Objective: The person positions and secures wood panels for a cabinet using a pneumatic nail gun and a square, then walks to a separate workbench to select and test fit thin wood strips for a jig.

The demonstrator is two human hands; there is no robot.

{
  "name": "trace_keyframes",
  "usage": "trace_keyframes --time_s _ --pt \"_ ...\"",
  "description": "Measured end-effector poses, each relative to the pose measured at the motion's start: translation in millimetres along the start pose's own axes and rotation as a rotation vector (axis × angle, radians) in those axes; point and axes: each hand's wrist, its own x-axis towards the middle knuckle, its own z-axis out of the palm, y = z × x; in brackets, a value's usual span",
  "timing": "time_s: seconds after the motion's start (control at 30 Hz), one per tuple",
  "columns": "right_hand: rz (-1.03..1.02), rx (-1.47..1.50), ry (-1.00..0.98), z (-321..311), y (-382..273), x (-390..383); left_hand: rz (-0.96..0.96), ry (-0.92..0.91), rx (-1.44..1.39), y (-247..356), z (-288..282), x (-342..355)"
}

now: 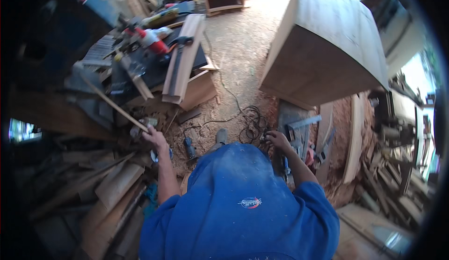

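Observation:
My left hand is closed around the near end of a long thin wooden strip, which slants away to the upper left. At my right side, my right hand is held low with its fingers curled. Something small and dark may be in those fingers, but I cannot make it out. Close to that hand lie a coil of black cable and a metal square. On the floor between my hands stands a blue-grey power tool, near my foot.
A hammer lies on a board across a cluttered bench at the left, beside a red-and-white bottle. A large wooden cabinet stands at the right. Scrap wood is piled at lower left; sawdust covers the floor.

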Motion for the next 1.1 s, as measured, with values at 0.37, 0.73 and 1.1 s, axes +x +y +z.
trace_keyframes --time_s 0.37,0.73,1.1 --pt "0.056 -0.126 -0.056 18.6 -25.0 3.0 0.189 0.097 0.309 35.5 27.4 119.6" --pt "0.110 0.139 0.036 81.3 -10.2 25.0 -0.056 -0.165 0.050 40.4 98.5 162.3" --pt "0.113 0.058 -0.012 111.2 -37.4 37.4 -0.059 -0.294 -0.402 56.4 34.4 180.2"
